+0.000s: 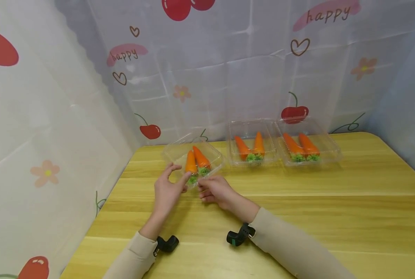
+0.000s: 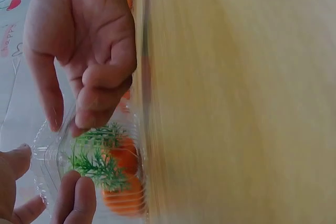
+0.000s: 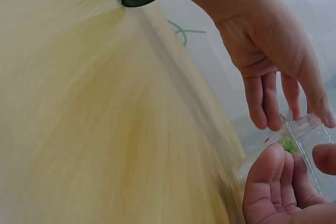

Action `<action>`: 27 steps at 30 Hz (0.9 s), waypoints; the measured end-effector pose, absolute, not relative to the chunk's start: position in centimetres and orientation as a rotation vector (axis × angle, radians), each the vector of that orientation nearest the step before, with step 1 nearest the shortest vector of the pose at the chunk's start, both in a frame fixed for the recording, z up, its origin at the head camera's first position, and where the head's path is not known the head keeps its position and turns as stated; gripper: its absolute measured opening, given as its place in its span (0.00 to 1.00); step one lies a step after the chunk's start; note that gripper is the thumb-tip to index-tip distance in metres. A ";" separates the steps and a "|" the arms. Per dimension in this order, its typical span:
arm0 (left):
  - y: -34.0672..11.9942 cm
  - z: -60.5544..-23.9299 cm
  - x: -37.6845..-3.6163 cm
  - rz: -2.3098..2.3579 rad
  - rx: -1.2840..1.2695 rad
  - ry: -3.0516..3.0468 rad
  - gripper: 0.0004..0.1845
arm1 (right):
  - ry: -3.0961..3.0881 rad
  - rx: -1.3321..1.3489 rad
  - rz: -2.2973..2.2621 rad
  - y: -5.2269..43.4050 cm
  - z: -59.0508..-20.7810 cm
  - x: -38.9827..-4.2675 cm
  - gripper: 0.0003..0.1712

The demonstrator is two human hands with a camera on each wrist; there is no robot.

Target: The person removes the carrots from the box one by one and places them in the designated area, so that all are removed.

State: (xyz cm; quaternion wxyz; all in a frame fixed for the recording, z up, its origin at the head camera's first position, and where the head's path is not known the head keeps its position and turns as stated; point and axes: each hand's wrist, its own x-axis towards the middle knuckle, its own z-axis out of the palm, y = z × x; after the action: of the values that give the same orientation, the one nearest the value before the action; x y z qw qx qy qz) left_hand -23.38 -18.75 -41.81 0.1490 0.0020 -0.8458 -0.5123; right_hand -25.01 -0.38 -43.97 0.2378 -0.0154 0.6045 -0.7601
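The clear plastic box point(image 1: 219, 159) sits at the left of the three, toward the table's far left corner, skewed so that one corner points toward the person. Inside it, two carrots point(image 1: 201, 157) lie side by side, tips toward the wall and leafy tops point(image 1: 204, 171) toward the hands, so their long axes run away from the grip. Both hands meet at that near corner, about equally close, and the box extends straight ahead of them. The right hand point(image 1: 221, 192) pinches the rim, thumb above and fingers curled below. The left hand point(image 1: 165, 192), just beside it, has its thumb and lower fingers on either side of the rim, with the index finger spread wide; how firmly it presses, I cannot tell. Nor can I tell whether the lid is fully fastened. To the right stand a middle container point(image 1: 247, 128) and a right-hand container point(image 1: 329, 153), each with two carrots, on the wooden table point(image 1: 298, 201) before a printed cloth point(image 1: 211, 77).
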 end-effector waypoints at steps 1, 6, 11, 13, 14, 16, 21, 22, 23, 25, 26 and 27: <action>-18.7 -41.8 -23.3 -1.471 -0.001 -2.432 0.25 | 1.642 -0.038 -2.089 -0.5 -44.0 -25.0 0.20; -18.4 -41.7 -23.2 -1.352 -0.014 -2.462 0.24 | 1.641 -0.048 -2.089 -0.9 -43.9 -24.9 0.18; -18.6 -41.4 -23.3 -1.235 -0.025 -2.500 0.23 | 1.669 -0.100 -2.055 -0.5 -44.0 -25.0 0.16; -18.8 -41.3 -23.4 -1.246 -0.026 -2.512 0.22 | 1.675 -0.117 -2.040 -0.2 -44.0 -25.0 0.15; -18.9 -41.2 -23.4 -1.244 -0.028 -2.516 0.22 | 1.677 -0.123 -2.035 0.0 -44.0 -25.0 0.14; -19.2 -41.2 -23.5 -1.236 -0.018 -2.528 0.23 | 1.678 -0.136 -2.024 0.3 -44.1 -25.0 0.13; -20.0 -41.2 -23.8 -1.233 0.007 -2.533 0.24 | 1.663 -0.168 -1.999 0.9 -44.0 -25.1 0.12; -20.2 -41.2 -23.9 -1.233 0.011 -2.530 0.24 | 1.662 -0.177 -1.995 1.0 -44.0 -25.1 0.12; -20.4 -41.3 -24.0 -1.230 0.017 -2.530 0.23 | 1.656 -0.180 -1.993 1.1 -44.0 -25.1 0.11; -20.9 -41.3 -24.2 -1.215 0.033 -2.531 0.22 | 1.648 -0.188 -1.990 1.3 -44.0 -25.2 0.10; -21.1 -41.3 -24.2 -1.210 0.044 -2.532 0.21 | 1.644 -0.189 -1.989 1.5 -44.0 -25.2 0.09; -21.4 -41.3 -24.3 -1.203 0.049 -2.533 0.21 | 1.642 -0.194 -1.988 1.6 -44.0 -25.2 0.09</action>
State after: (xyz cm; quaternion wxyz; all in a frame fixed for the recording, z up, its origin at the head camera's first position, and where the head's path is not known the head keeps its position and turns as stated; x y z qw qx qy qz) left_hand -24.29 -21.36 -41.26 0.1680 0.0172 -0.8904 -0.4228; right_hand -25.22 1.62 -43.97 0.2742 -0.0721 0.6107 -0.7393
